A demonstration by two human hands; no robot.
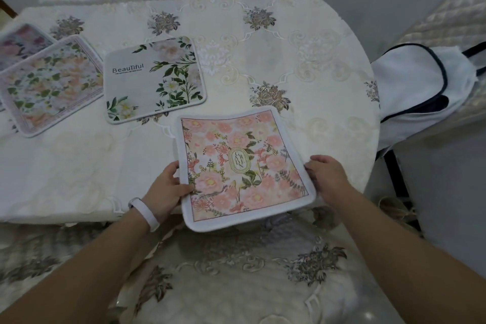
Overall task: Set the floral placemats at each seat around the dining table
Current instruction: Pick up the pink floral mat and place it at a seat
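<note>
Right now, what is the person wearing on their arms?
The left arm and right arm are bare, with no sleeves in view. A smooth white band, like a watch strap, wraps the left wrist. There are no gloves, and nothing is on the right wrist.

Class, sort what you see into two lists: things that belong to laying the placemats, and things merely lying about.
Belongs: pink Garden placemat, gripped by left hand and right hand; Beautiful placemat; peach floral placemat; mauve placemat at far left; dining table.
Lying about: white bag with dark trim, on the chair at right.
</note>
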